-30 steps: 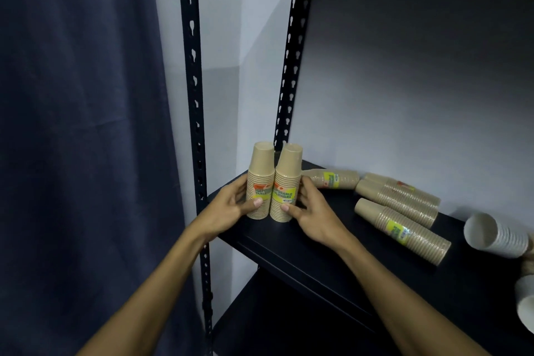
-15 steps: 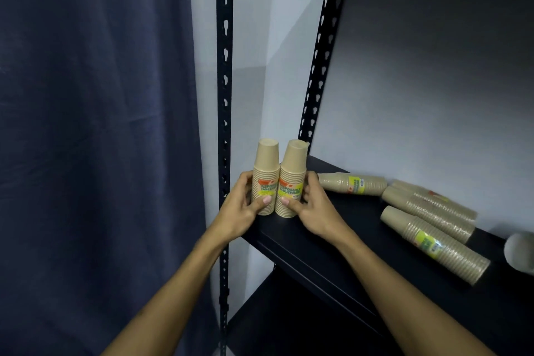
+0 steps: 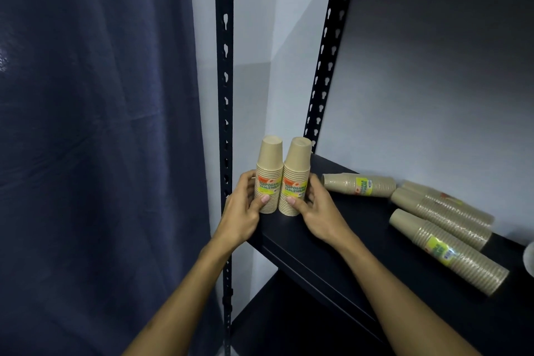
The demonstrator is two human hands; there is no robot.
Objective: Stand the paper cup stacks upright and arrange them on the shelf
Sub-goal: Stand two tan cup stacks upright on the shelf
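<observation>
- Black metal shelf (image 3: 332,243), pale wall behind, dark curtain (image 3: 95,139) to the left: that is the setting.
- Two cup stacks stand upright at the shelf's front left corner, touching side by side, mouths down: left stack (image 3: 269,175) and right stack (image 3: 296,176).
- Each is tan paper with ribbed rims showing down the side and a yellow-and-orange label across the middle.
- Left hand (image 3: 241,211) curls round the left stack, thumb on its front; right hand (image 3: 316,209) wraps the right stack the same way.
- Judging by this, two stacks are done and are only being squared up against each other.
- Three tan stacks still lie on their sides further right: near stack (image 3: 359,184) just beside the right hand, back stack (image 3: 442,214) by the wall, front stack (image 3: 450,253) nearest the edge.
- A white stack (image 3: 529,257) shows at the frame's right edge, cut off; how it lies I cannot tell.
- So most of the job looks left to do.
</observation>
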